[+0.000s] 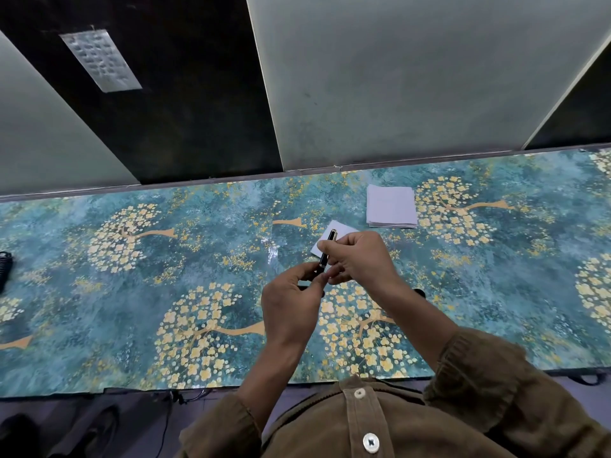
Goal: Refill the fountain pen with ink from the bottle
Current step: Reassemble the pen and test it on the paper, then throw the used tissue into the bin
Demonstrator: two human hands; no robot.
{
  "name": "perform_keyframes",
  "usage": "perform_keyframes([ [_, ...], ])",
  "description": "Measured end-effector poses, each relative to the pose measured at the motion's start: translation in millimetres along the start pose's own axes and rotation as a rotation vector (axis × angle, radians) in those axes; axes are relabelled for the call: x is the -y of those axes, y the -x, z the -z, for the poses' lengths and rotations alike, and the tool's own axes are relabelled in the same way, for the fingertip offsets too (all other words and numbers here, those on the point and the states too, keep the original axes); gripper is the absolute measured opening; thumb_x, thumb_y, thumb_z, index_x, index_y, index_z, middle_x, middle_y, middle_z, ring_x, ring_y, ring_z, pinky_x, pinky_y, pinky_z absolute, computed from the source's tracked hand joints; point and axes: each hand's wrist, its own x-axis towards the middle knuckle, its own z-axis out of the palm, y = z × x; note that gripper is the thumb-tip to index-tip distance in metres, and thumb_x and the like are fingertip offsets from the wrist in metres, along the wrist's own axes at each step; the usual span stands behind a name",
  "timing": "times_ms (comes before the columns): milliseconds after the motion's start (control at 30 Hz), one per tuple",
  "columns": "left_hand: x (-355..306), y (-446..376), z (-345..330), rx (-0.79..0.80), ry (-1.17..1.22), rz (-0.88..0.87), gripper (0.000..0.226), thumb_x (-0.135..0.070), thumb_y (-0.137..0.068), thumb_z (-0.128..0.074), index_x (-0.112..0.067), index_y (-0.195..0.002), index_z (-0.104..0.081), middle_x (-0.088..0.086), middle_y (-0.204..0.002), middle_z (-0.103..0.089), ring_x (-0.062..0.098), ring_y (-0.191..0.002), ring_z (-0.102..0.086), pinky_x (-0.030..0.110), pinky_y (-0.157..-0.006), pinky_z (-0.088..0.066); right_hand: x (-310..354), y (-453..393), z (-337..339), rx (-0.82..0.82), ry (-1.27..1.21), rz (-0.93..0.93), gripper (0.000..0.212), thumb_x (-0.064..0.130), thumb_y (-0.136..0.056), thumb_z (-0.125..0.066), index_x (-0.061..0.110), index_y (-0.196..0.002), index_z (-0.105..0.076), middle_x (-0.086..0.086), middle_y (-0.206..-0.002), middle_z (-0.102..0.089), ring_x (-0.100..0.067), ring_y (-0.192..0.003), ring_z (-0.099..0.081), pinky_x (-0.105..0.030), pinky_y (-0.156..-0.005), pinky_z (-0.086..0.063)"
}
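Observation:
A black fountain pen [328, 247] with gold bands is held above the table between both hands, its far end pointing away from me. My right hand [360, 257] grips the upper part of the pen. Just below, my left hand [292, 302] pinches the lower end. A small dark object [420, 293] peeks out behind my right wrist; I cannot tell what it is. No ink bottle shows clearly.
A teal table cover [132, 292] with golden tree patterns spans the table. A stack of white paper [391, 207] lies at the back right, and a smaller white sheet [340, 230] under the pen. A black object [5, 264] sits at the left edge.

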Motion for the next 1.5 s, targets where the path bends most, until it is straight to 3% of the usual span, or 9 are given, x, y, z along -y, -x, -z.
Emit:
perform_keyframes([
  [233, 18.6, 1.7, -8.1, -0.006, -0.13, -0.005, 0.025, -0.034, -0.085, -0.076, -0.025, -0.108, -0.075, -0.009, -0.093, -0.077, 0.01, -0.077, -0.073, 0.039, -0.069, -0.061, -19.7, -6.5, -9.1, -0.009, 0.054, -0.059, 0.03, 0.021, -0.086, -0.075, -0.003, -0.07, -0.065, -0.022, -0.066, -0.067, -0.032, -0.052, -0.07, -0.041, -0.054, -0.061],
  [367, 31.7, -4.5, -15.5, -0.002, -0.171, 0.151, 0.019, -0.031, -0.088, -0.07, -0.023, -0.105, -0.073, -0.008, -0.091, -0.074, 0.014, -0.079, -0.072, 0.039, -0.076, -0.059, -32.1, -9.2, -8.4, 0.107, -0.001, -0.129, 0.034, 0.025, -0.09, -0.073, -0.007, -0.091, -0.065, -0.018, -0.085, -0.065, -0.025, -0.061, -0.071, -0.038, -0.059, -0.061],
  [633, 69.2, -16.5, -38.1, -0.024, -0.353, 0.395, 0.013, -0.028, -0.088, -0.063, -0.018, -0.091, -0.071, 0.002, -0.091, -0.069, 0.022, -0.078, -0.063, 0.033, -0.065, -0.049, -49.8, -8.9, 0.7, 0.168, -0.069, -0.279, 0.018, 0.018, -0.093, -0.069, 0.002, -0.09, -0.061, -0.017, -0.085, -0.061, -0.023, -0.061, -0.064, -0.037, -0.058, -0.059],
  [867, 79.5, -28.9, -46.7, -0.038, -0.434, 0.471, 0.016, -0.029, -0.088, -0.062, -0.018, -0.089, -0.074, 0.003, -0.086, -0.072, 0.024, -0.075, -0.062, 0.029, -0.058, -0.04, -44.1, -7.2, 22.8, 0.166, -0.085, -0.248, 0.015, 0.013, -0.094, -0.067, -0.001, -0.094, -0.062, -0.017, -0.087, -0.06, -0.022, -0.062, -0.064, -0.033, -0.057, -0.06],
  [1000, 80.0, -39.1, -51.5, -0.02, -0.466, 0.483, 0.015, -0.028, -0.087, -0.062, -0.019, -0.092, -0.073, 0.005, -0.092, -0.073, 0.029, -0.084, -0.065, 0.03, -0.065, -0.043, -38.9, -20.5, 34.5, 0.147, -0.091, -0.227, 0.012, 0.01, -0.093, -0.066, 0.001, -0.088, -0.061, -0.016, -0.083, -0.059, -0.021, -0.058, -0.063, -0.03, -0.052, -0.058],
  [1167, 76.9, -47.8, -51.8, 0.01, -0.489, 0.505, 0.01, -0.027, -0.086, -0.063, -0.02, -0.089, -0.069, 0.002, -0.088, -0.071, 0.022, -0.075, -0.06, 0.028, -0.059, -0.038, -33.3, -47.5, 49.1, 0.136, -0.029, -0.187, 0.015, 0.012, -0.092, -0.068, 0.002, -0.084, -0.062, -0.017, -0.083, -0.061, -0.023, -0.06, -0.064, -0.033, -0.052, -0.059],
  [1300, 76.3, -52.2, -50.4, 0.009, -0.486, 0.519, 0.013, -0.032, -0.084, -0.067, -0.02, -0.088, -0.071, -0.001, -0.087, -0.071, 0.022, -0.077, -0.062, 0.026, -0.062, -0.039, -38.4, -74.0, 59.2, 0.12, 0.167, -0.171, 0.019, 0.014, -0.093, -0.068, -0.005, -0.095, -0.065, -0.014, -0.081, -0.064, -0.021, -0.061, -0.066, -0.036, -0.058, -0.059],
  [1400, 73.0, -52.1, -46.4, 0.0, -0.44, 0.539, 0.016, -0.034, -0.083, -0.07, -0.02, -0.091, -0.073, 0.0, -0.091, -0.072, 0.024, -0.084, -0.065, 0.027, -0.068, -0.044, -48.4, -99.0, 71.8, 0.102, 0.534, -0.073, 0.016, 0.018, -0.09, -0.068, 0.002, -0.093, -0.068, -0.007, -0.074, -0.064, -0.025, -0.067, -0.065, -0.039, -0.063, -0.056],
  [1500, 71.3, -51.4, -41.0, -0.036, -0.376, 0.551, 0.015, -0.035, -0.082, -0.071, -0.022, -0.087, -0.073, -0.001, -0.088, -0.073, 0.022, -0.081, -0.065, 0.028, -0.071, -0.05, -59.9, -118.6, 84.1, 0.126, 0.922, 0.021, 0.023, 0.023, -0.088, -0.068, 0.007, -0.105, -0.064, -0.011, -0.098, -0.065, -0.031, -0.091, -0.062, -0.036, -0.072, -0.047],
])
